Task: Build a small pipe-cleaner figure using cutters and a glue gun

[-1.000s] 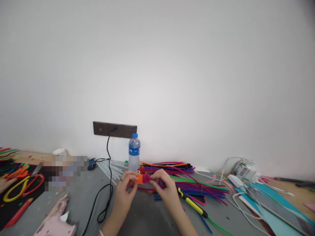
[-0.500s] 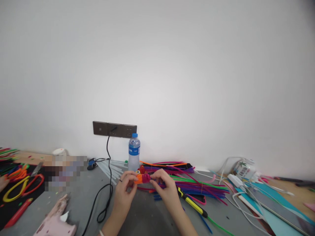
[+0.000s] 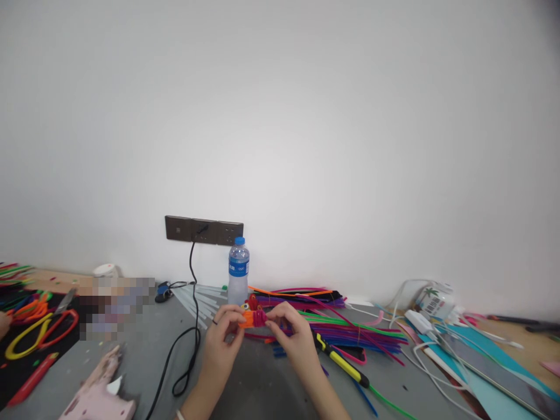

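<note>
Between my two hands is a small pipe-cleaner figure [image 3: 252,317], orange at its left end and magenta at its right, with a red part and a round eye on top. My left hand [image 3: 223,333] pinches the orange end between thumb and forefinger; a ring shows on one finger. The magenta end sits in the fingertips of my right hand [image 3: 292,329]. Both hands are raised a little above the grey table [image 3: 258,388]. Just behind the figure stands a water bottle [image 3: 238,273] with a blue cap and label.
Bundles of pipe cleaners [image 3: 350,335] and a yellow-black tool [image 3: 347,368] lie to the right. At left are glue sticks [image 3: 196,300], a black cord [image 3: 191,361], a pink glue gun [image 3: 98,396] and scissors [image 3: 52,332]. Another person's hand [image 3: 4,324] shows at the left edge.
Very little differs. Both hands hold the figure almost in the same place, with slight shifts of the fingers.
</note>
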